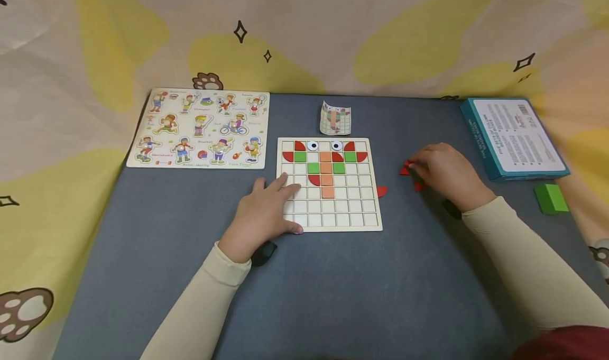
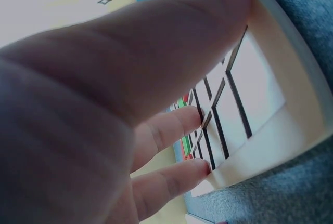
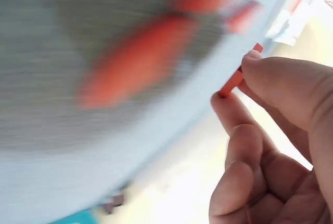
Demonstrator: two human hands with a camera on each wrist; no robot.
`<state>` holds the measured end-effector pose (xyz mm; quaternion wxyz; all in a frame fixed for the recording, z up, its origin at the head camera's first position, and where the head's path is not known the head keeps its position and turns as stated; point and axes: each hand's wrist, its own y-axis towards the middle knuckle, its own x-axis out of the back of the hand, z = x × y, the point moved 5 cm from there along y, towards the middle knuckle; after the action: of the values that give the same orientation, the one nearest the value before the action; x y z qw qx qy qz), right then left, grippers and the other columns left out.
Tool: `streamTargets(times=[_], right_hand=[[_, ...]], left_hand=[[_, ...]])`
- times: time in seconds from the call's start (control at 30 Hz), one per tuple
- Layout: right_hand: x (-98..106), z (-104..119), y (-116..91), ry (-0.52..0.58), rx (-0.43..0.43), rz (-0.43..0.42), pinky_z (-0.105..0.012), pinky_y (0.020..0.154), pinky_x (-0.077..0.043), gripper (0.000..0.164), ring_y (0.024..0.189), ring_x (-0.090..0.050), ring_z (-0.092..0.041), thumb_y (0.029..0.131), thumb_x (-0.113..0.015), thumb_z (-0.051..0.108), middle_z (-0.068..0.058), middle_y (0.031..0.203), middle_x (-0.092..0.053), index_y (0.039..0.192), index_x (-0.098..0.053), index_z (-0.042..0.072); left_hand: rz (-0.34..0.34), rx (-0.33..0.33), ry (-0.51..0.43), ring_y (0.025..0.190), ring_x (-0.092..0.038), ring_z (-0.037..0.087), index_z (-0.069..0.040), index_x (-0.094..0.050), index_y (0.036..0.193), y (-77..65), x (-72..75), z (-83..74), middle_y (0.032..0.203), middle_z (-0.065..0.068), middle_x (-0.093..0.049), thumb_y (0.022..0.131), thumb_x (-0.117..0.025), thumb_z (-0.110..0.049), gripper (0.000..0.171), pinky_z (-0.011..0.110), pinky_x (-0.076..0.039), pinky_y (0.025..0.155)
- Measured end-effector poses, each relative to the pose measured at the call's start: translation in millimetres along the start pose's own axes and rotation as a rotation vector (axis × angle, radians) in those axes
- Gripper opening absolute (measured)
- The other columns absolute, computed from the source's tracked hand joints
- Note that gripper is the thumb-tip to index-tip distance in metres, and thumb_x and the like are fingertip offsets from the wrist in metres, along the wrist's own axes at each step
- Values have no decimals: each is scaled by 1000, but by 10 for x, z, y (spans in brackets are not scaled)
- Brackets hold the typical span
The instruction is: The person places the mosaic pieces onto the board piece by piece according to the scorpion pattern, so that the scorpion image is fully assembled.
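Observation:
A wooden grid board (image 1: 357,206) lies in the middle of the table, its upper rows bearing red quarter-round tiles, green and orange square tiles and two eye tiles (image 1: 336,146). My left hand (image 1: 260,214) rests spread on the board's left side, thumb at the lower edge; the left wrist view shows two fingertips on the grid. To the right of the board, my right hand (image 1: 447,175) pinches a small red tile (image 3: 234,82) between thumb and fingertips. Loose red tiles lie under that hand, blurred in the right wrist view. Another red quarter-round tile (image 1: 382,191) lies at the board's right edge.
A small curled pattern card (image 1: 335,121) stands behind the board. At the back left lies a sports-figure peg puzzle (image 1: 209,154). A teal box (image 1: 518,135) and a green block (image 1: 551,199) are at the right. A patterned cloth (image 1: 309,37) hangs behind the table.

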<state>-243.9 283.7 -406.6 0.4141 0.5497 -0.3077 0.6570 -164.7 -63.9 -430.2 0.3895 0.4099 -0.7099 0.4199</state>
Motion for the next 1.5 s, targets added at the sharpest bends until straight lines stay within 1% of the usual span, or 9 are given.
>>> streamTargets(times=[0.13, 0.33, 0.5, 0.63, 0.77, 1.0, 1.23, 1.43, 1.5], right_hand=[[35, 408, 321, 23, 72, -29, -52, 91, -54, 18, 96, -68, -33, 90, -85, 6, -14, 102, -78, 107, -82, 1], [-184, 1138, 844, 57, 233, 23, -47, 96, -54, 16, 101, -69, -30, 93, -84, 11, -9, 107, -79, 108, -83, 5], [-320, 1441, 1081, -29, 312, 27, -43, 95, -53, 13, 100, -68, -28, 96, -80, 11, -7, 107, -80, 108, -84, 8], [-377, 1496, 1124, -70, 342, 10, -40, 85, -54, 10, 95, -65, -28, 96, -80, 9, -5, 105, -81, 103, -86, 11], [-408, 1514, 1112, -83, 349, 17, -40, 85, -54, 11, 96, -65, -28, 96, -80, 9, -4, 105, -81, 105, -86, 12], [-443, 1548, 1054, -180, 339, 73, -43, 88, -56, 31, 104, -63, -33, 96, -73, -1, -10, 118, -77, 121, -83, 15], [-484, 1520, 975, -259, 316, 141, -50, 94, -55, 43, 117, -59, -36, 97, -69, 2, -11, 135, -68, 138, -74, 15], [-467, 1477, 920, -227, 277, 143, -51, 96, -52, 42, 122, -55, -35, 98, -65, 2, -9, 136, -66, 136, -75, 16], [-443, 1446, 892, -196, 254, 138, -53, 99, -50, 40, 125, -53, -36, 97, -67, 4, -10, 136, -65, 134, -76, 18]], left_hand=[[1, 2, 4, 131, -42, 41, -21, -57, 156, -1, 5, 8, 169, 12, -36, 73, -98, -48, 97, 51, -56, 72], [10, 6, 12, 129, -43, 41, -21, -57, 156, 7, 10, 7, 169, 13, -36, 72, -97, -50, 98, 49, -56, 70], [19, 14, 21, 131, -41, 40, -23, -56, 157, 15, -3, 3, 170, 11, -35, 73, -96, -53, 98, 50, -57, 72], [27, 18, 20, 131, -41, 40, -24, -55, 157, 23, -20, -1, 170, 11, -35, 73, -96, -53, 98, 50, -57, 73], [31, 19, 26, 131, -40, 40, -24, -55, 157, 29, -28, 4, 170, 11, -35, 73, -95, -53, 98, 50, -57, 73], [17, 7, 34, 130, -42, 41, -23, -56, 157, 17, -7, 1, 170, 12, -36, 72, -96, -54, 98, 50, -57, 72], [22, 9, 42, 131, -42, 41, -23, -55, 157, 21, 2, -4, 170, 11, -35, 73, -95, -55, 99, 50, -57, 73], [28, 14, 37, 130, -42, 40, -23, -55, 157, 22, 2, -1, 170, 11, -35, 73, -95, -54, 99, 49, -57, 73], [29, 15, 33, 131, -41, 40, -23, -55, 157, 16, 3, -2, 170, 11, -35, 73, -95, -54, 98, 50, -57, 73]])
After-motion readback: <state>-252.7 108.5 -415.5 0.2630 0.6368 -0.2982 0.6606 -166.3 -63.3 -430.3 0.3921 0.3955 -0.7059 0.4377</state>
